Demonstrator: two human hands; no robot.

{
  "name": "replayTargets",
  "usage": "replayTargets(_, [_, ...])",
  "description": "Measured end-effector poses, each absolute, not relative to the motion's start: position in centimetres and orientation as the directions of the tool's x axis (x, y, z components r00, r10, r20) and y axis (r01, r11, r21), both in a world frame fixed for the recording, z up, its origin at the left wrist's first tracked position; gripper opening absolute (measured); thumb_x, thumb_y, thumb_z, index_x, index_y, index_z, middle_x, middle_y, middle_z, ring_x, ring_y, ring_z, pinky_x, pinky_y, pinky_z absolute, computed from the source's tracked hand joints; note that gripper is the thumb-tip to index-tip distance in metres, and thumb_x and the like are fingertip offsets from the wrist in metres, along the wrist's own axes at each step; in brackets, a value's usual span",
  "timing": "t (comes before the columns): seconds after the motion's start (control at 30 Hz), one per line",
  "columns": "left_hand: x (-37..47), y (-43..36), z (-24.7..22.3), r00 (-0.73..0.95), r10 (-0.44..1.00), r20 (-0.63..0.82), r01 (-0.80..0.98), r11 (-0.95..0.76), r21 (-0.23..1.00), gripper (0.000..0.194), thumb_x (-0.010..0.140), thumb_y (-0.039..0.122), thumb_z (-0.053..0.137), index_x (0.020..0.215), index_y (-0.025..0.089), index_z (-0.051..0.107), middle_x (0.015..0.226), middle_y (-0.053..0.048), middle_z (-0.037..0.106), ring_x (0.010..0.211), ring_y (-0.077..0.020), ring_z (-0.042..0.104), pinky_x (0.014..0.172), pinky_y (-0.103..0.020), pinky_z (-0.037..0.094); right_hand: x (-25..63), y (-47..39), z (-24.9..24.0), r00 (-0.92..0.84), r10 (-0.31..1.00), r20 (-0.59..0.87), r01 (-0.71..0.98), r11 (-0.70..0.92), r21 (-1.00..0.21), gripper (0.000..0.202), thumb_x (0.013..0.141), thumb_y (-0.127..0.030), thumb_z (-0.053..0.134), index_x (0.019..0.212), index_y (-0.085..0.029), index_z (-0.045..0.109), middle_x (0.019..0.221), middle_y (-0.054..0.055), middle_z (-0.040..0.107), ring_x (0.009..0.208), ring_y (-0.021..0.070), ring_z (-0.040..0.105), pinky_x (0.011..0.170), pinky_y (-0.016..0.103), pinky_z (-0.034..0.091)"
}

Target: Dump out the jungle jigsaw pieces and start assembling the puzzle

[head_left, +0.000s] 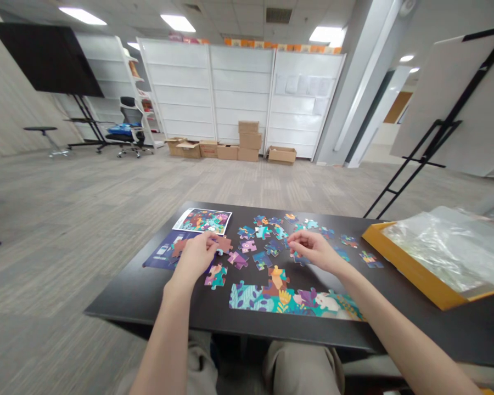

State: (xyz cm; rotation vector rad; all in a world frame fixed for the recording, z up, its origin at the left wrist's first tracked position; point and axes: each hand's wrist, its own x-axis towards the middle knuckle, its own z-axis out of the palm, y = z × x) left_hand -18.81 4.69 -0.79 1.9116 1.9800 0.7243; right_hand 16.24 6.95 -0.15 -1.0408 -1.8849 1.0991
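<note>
My left hand [198, 251] is closed, its fingertips pinching a brown puzzle piece [224, 244] above the left side of the table. To the right, my right hand [315, 251] hovers over loose pieces with thumb and fingers drawn together; whatever is between them is too small to make out. Along the near edge lies a joined puzzle strip [255, 299], partly covered by my right forearm at its right end. A brown-and-orange piece [277, 278] adjoins the strip's upper side. Between my hands are several loose pieces, including a purple one [238, 260] and a dark blue one [262, 260].
A picture sheet [181, 224] lies at the back left, overlapping a dark blue sheet [156, 258]. On the right stands a yellow box [420, 277] with clear plastic in it. More pieces, such as a colourful one [370, 259], lie on the black table [127, 296].
</note>
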Motion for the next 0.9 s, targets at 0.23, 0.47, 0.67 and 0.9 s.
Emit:
replayTargets(0.23, [-17.8, 3.8, 0.6, -0.137, 0.987, 0.086, 0.923, 0.095, 0.374, 0.021, 0.092, 0.024, 0.059, 0.111, 0.026, 0.07, 0.105, -0.004, 0.079, 0.104, -0.0221, 0.073, 0.087, -0.029, 0.052, 16.4, 7.1, 0.0, -0.4, 0.9, 0.175, 0.322, 0.317, -0.892, 0.034, 0.089, -0.053, 0.067, 0.095, -0.02, 0.067, 0.077, 0.003, 0.071, 0.066, 0.015, 0.064, 0.06, 0.028, 0.05])
replayTargets(0.47, [-16.1, 3.3, 1.3, -0.03, 0.993, 0.118, 0.935, -0.014, 0.355, 0.023, 0.096, 0.024, 0.053, 0.113, 0.025, 0.069, 0.107, -0.006, 0.078, 0.105, -0.025, 0.072, 0.085, -0.032, 0.052, 16.7, 6.9, 1.2, -0.378, 0.905, 0.197, 0.322, 0.327, -0.888, 0.039, 0.086, -0.057, 0.069, 0.091, -0.019, 0.067, 0.077, 0.005, 0.072, 0.066, 0.0157, 0.065, 0.06, 0.028, 0.051])
replayTargets(0.67, [-14.0, 3.1, 0.9, 0.232, 0.966, 0.112, 0.904, -0.257, 0.342, 0.024, 0.093, 0.026, 0.062, 0.115, 0.022, 0.069, 0.115, -0.006, 0.075, 0.108, -0.025, 0.069, 0.089, -0.033, 0.051, 18.6, 7.7, 2.3, -0.226, 0.938, 0.263, 0.283, 0.321, -0.904, 0.046, 0.08, -0.063, 0.072, 0.091, -0.019, 0.068, 0.071, 0.003, 0.071, 0.059, 0.0147, 0.061, 0.056, 0.028, 0.05])
replayTargets(0.9, [-14.2, 3.0, 0.4, 0.269, 0.959, 0.087, 0.891, -0.282, 0.356, 0.03, 0.087, 0.037, 0.07, 0.111, 0.02, 0.071, 0.116, -0.009, 0.074, 0.119, -0.0297, 0.064, 0.098, -0.037, 0.049, 20.2, 8.3, 3.1, -0.051, 0.936, 0.349, 0.27, 0.349, -0.897, 0.046, 0.078, -0.063, 0.075, 0.087, -0.018, 0.069, 0.066, 0.001, 0.069, 0.054, 0.011, 0.053, 0.052, 0.025, 0.043])
